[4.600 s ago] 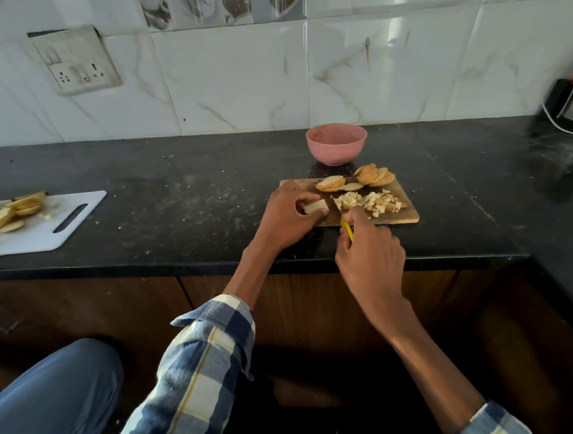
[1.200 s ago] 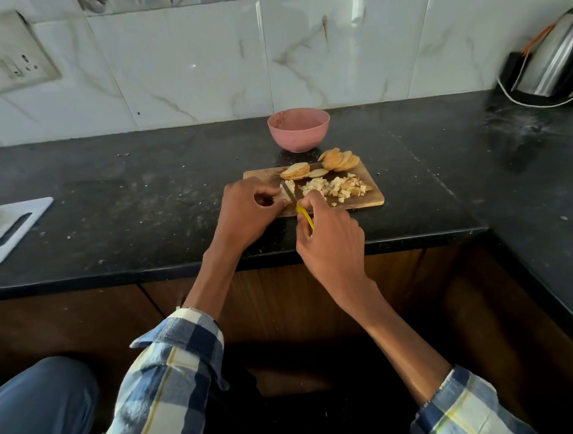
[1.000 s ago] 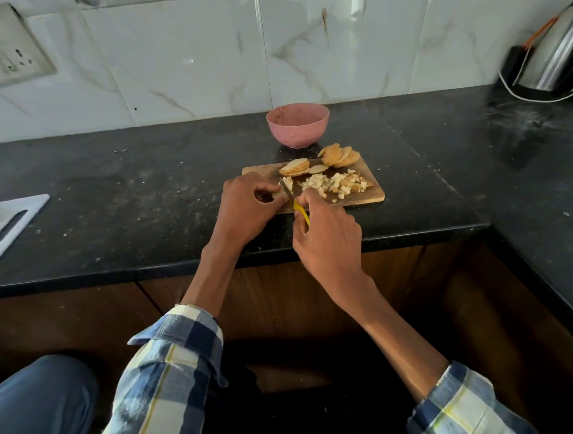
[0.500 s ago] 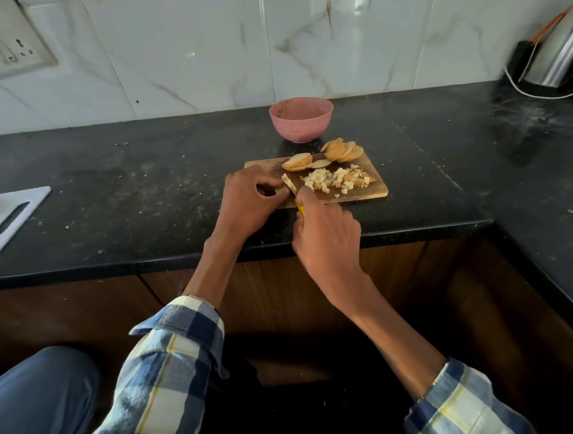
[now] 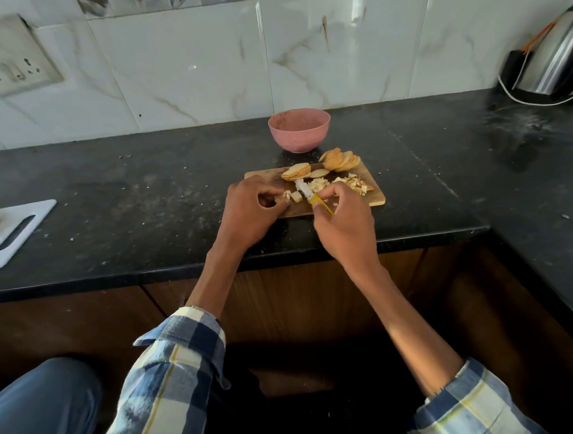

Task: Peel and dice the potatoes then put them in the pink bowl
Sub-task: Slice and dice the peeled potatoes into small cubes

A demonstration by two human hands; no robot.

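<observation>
The black counter (image 5: 145, 204) carries a wooden cutting board (image 5: 375, 192) near its front edge, and the pink bowl (image 5: 300, 130) stands just behind the board. On the board lie potato slices (image 5: 340, 161) at the back and diced pieces (image 5: 353, 183) in the middle. The left hand (image 5: 250, 212) curls on a potato strip (image 5: 289, 196); the right hand (image 5: 343, 223) grips a yellow-handled knife (image 5: 314, 198) — the blade seems to touch the strip, though the view is blurred there.

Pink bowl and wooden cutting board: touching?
Apart. The head view shows a strip of black countertop between the pink bowl and the far edge of the wooden cutting board.
</observation>
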